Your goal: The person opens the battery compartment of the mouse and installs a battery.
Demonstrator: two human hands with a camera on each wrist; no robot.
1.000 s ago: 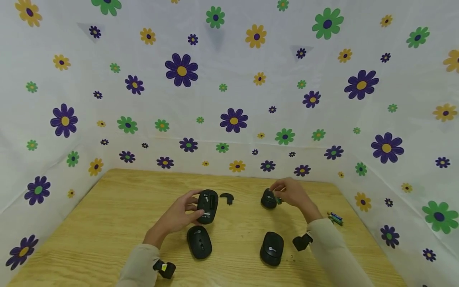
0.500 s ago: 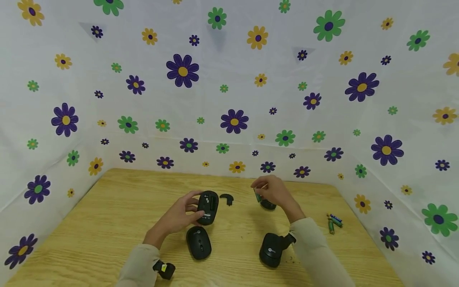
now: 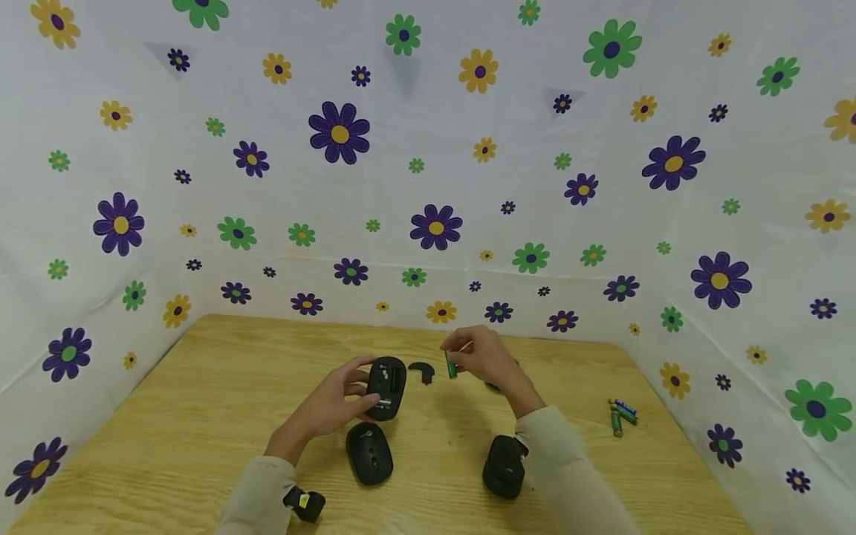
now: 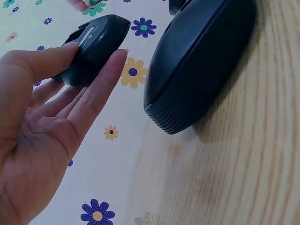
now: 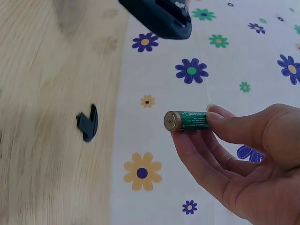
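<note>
My left hand (image 3: 334, 397) holds a black computer mouse (image 3: 386, 388) above the table, its underside turned up and the battery slot uncovered. In the left wrist view the thumb lies on the underside of this mouse (image 4: 96, 47) and the fingers are behind it. A green battery (image 3: 451, 365) is pinched between the thumb and fingers of my right hand (image 3: 483, 360), to the right of the held mouse. The right wrist view shows the flat end of the battery (image 5: 187, 120) pointing away from the hand. Between the hands, a small black battery cover (image 3: 423, 371) lies on the table.
A second mouse (image 3: 370, 453) sits below my left hand. Another mouse (image 3: 503, 468) stands near the right forearm, and one more (image 3: 493, 387) is mostly hidden behind the right hand. Several batteries (image 3: 623, 414) lie at the table's right side. A flowered cloth (image 3: 428, 148) surrounds the table.
My right hand has moved left with the battery, from over the far right mouse toward the held mouse. The left hand has stayed nearly still.
</note>
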